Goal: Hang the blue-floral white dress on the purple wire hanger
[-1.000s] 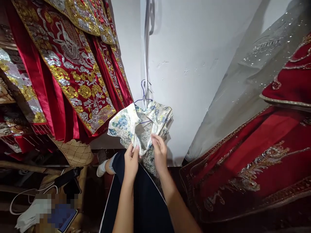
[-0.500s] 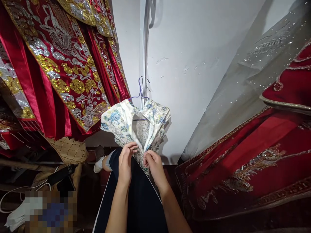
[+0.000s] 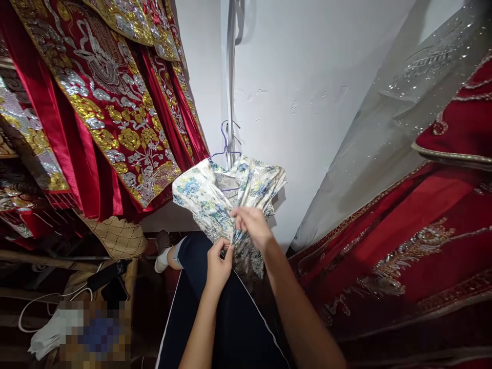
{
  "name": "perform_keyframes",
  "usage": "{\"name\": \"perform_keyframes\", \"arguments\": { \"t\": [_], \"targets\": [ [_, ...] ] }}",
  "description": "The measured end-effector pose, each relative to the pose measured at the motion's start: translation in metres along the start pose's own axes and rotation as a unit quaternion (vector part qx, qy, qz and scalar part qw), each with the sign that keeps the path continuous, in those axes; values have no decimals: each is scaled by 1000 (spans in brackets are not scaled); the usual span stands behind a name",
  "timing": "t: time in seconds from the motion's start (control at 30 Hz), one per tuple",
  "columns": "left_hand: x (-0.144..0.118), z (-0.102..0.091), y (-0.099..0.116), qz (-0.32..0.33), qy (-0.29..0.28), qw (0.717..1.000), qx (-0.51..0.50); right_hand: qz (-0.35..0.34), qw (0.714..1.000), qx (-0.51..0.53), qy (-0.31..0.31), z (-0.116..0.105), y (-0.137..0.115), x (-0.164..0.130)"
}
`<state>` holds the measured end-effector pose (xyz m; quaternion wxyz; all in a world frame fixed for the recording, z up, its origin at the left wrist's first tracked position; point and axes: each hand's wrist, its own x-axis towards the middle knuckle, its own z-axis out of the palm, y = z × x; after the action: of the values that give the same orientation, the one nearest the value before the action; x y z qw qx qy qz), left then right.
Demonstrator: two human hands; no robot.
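A white garment with blue and yellow flowers (image 3: 207,205) hangs on a purple wire hanger (image 3: 226,146), hooked at a metal bar (image 3: 229,77) by the wall. Its two front edges meet at the chest. My left hand (image 3: 221,259) is closed in a pinch on the front edge, low on the garment. Higher up, my right hand (image 3: 249,223) has its fingers bent together against the front edge at the chest. Whatever lies between those right fingertips is too small to make out. The lower part of the garment is partly behind my hands.
Red robes with gold and silver embroidery (image 3: 126,128) hang at the left. On the right are a sheer sparkling veil (image 3: 369,118) and a red beaded gown (image 3: 403,241). A wooden stool (image 3: 132,279) with cables and black devices stands lower left.
My right hand has risen from the bottom of the neckline to the chest. My left hand has moved down and right to pinch the edge. The neck opening has narrowed.
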<state>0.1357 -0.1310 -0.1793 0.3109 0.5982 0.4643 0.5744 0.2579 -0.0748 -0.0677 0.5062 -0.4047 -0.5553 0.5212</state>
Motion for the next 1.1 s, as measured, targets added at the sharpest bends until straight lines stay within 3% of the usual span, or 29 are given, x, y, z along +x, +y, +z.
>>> {"name": "perform_keyframes", "arguments": {
  "t": [0.13,0.2,0.27,0.33,0.43,0.5,0.57,0.67,0.73,0.83,0.9,0.93,1.0,1.1],
  "targets": [
    [6,1,-11,10,-28,999,32,-57,996,37,56,-2,-64,68],
    [15,-4,-14,9,-41,998,43,-82,995,32,47,3,-79,80],
    [31,-12,-7,14,-50,997,50,-113,993,3,12,9,-78,75],
    [52,-23,12,35,-41,998,21,-139,990,-32,-5,13,-70,61],
    [90,-39,63,113,10,993,-43,-165,984,-75,-2,15,-63,45],
    [116,-47,100,183,23,983,-1,-184,978,-97,-8,15,-67,43],
    [137,-50,127,237,1,969,72,-197,975,-104,-16,14,-71,47],
    [154,-51,142,281,-8,945,165,-185,977,-108,10,13,-57,57],
    [161,-58,138,292,25,940,177,-156,979,-127,38,11,-33,60],
    [175,-88,116,253,178,948,81,-116,981,-150,42,7,9,56],
    [186,-116,94,152,283,945,-59,-98,986,-134,27,6,27,50],
    [190,-128,80,70,305,939,-142,-91,988,-121,18,6,30,46],
    [190,-144,50,-107,268,927,-241,-82,992,-96,9,8,29,39],
    [160,-137,5,-186,215,926,-250,-83,994,-67,26,11,18,26]
  ]
}}
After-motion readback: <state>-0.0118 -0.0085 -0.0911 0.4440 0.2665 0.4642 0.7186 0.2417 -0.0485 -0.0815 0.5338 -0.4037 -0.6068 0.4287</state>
